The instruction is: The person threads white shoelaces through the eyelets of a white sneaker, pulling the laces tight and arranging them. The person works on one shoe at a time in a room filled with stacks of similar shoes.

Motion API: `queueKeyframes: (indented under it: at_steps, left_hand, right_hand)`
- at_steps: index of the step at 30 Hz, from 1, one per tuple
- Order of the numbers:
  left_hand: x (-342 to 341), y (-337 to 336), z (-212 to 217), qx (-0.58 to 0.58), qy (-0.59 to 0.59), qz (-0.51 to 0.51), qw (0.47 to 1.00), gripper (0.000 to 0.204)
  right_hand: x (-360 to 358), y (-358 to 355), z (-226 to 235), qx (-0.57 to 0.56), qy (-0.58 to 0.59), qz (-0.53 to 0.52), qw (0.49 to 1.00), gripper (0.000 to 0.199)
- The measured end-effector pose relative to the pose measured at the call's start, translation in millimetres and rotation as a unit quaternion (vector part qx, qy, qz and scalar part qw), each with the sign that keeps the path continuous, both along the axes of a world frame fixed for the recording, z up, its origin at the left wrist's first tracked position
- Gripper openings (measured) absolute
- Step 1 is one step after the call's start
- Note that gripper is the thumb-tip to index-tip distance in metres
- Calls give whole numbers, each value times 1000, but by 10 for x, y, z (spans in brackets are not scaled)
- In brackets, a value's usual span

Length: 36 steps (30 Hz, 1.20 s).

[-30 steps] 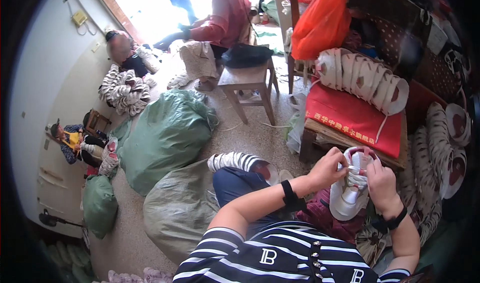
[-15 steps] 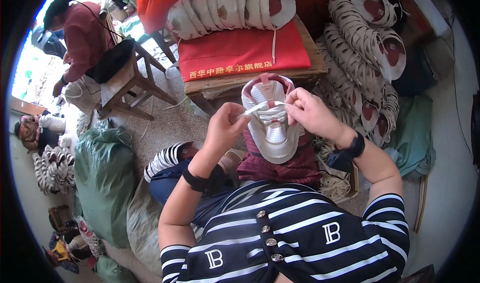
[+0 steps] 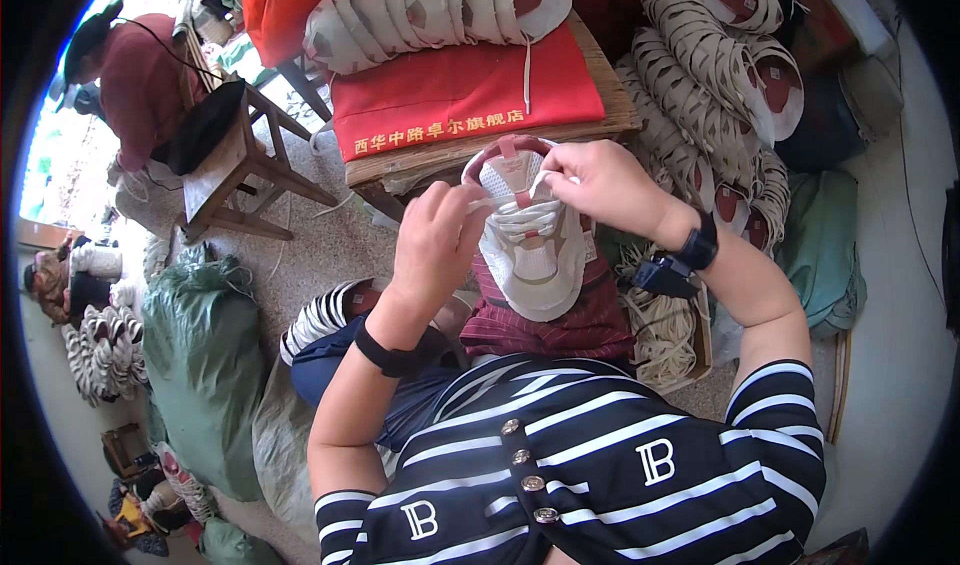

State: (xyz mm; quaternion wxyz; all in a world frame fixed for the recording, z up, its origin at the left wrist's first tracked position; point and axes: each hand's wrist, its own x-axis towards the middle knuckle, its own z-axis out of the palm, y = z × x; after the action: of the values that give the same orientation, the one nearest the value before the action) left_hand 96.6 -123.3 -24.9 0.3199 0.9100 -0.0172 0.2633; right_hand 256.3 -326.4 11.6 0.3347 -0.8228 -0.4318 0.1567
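Observation:
A white shoe upper with a dark pink lining rests on a maroon striped cloth over my lap, its toe toward me. White lace zigzags across its tongue. My left hand is closed at the shoe's left side, with one lace end at its fingertips. On the other side my right hand pinches the other end near the top eyelets. The left fingertips are partly hidden behind the hand.
A wooden table ahead bears a red cloth and a row of nested shoe uppers. More uppers are piled at right, above a box of laces. Left are a green sack, a wooden stool and another person.
The flat stretch of lace held across the shoe's top is gone; the two ends now run apart to either hand. My left hand has turned and risen slightly. The whole view has shifted a little.

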Motion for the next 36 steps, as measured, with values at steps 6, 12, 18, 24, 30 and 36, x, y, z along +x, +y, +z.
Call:
queueKeyframes:
  at_steps: [6,12,18,24,30,36]
  left_hand:
    - [20,-5,-18,-96,50,-1,994,11]
    - [-43,154,-198,-847,243,-90,465,41]
    - [-61,244,-356,-859,220,-50,461,37]
    - [-373,617,-290,-584,284,-50,759,25]
    - [-761,1177,-779,-125,226,37,965,15]
    - [-1109,1656,-1301,-79,258,230,935,17]
  right_hand:
    - [11,6,-72,-75,140,96,983,21]
    - [-143,-38,-13,15,212,24,977,16]
    - [7,-258,90,60,103,-20,993,19]
    - [201,-678,-296,27,-105,55,993,15]
    - [179,-860,-407,-68,-335,-52,938,14]
    - [514,-1292,-962,226,338,-319,856,19]
